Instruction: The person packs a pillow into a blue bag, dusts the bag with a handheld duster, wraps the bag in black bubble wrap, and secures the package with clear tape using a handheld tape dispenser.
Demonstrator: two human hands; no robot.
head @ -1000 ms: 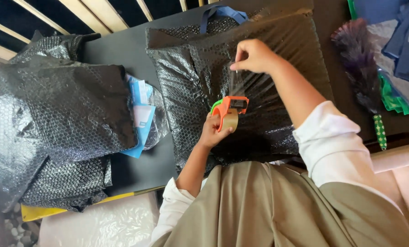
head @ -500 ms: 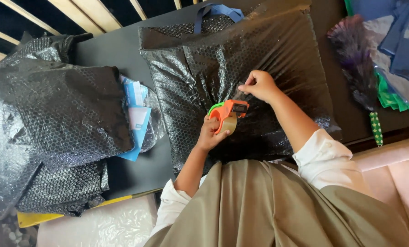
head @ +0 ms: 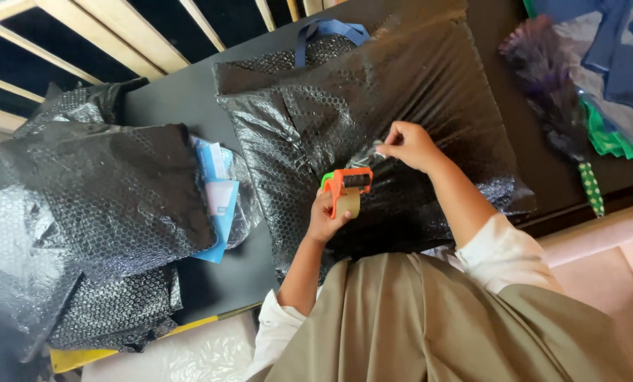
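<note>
While the left hand [head: 325, 216] grips the tape dispenser [head: 346, 191] (orange), the right hand [head: 410, 145] pinches tape

Head view, steeply down, close above table [head: 189, 92]

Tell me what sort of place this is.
Probably a packing bench in a small workshop or shipping room. The left hand holds an orange tape dispenser over a bundle in black bubble wrap, the right hand pinches the tape end, and more wrapped parcels lie on the dark table.
</note>
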